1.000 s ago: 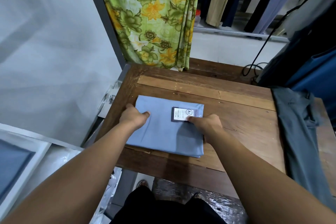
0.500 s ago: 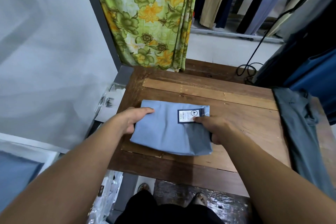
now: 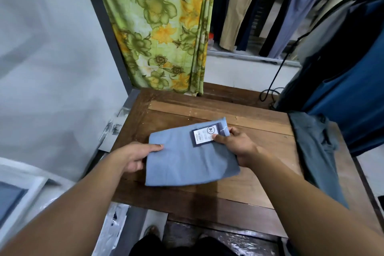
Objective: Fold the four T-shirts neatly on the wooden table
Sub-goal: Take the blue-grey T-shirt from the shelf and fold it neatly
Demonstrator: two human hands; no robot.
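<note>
A folded light-blue T-shirt (image 3: 187, 160) with a white and navy tag (image 3: 204, 134) is lifted a little above the wooden table (image 3: 239, 191), tilted with its right end raised. My left hand (image 3: 137, 156) grips its left edge, thumb on top and fingers underneath. My right hand (image 3: 236, 145) pinches its right edge beside the tag. A grey-green T-shirt (image 3: 313, 151) lies unfolded along the table's right side and hangs over the near edge.
A green floral curtain (image 3: 162, 27) hangs behind the table. Trousers (image 3: 259, 6) hang on a rail at the back, and blue garments (image 3: 349, 81) hang at the right. White plastic-wrapped packs (image 3: 25, 191) lie low on the left. A black cable (image 3: 270, 91) coils at the table's back right.
Both hands went from pressing on top of the folded blue shirt to gripping its edges. The shirt has been lifted off the table and turned, right end up.
</note>
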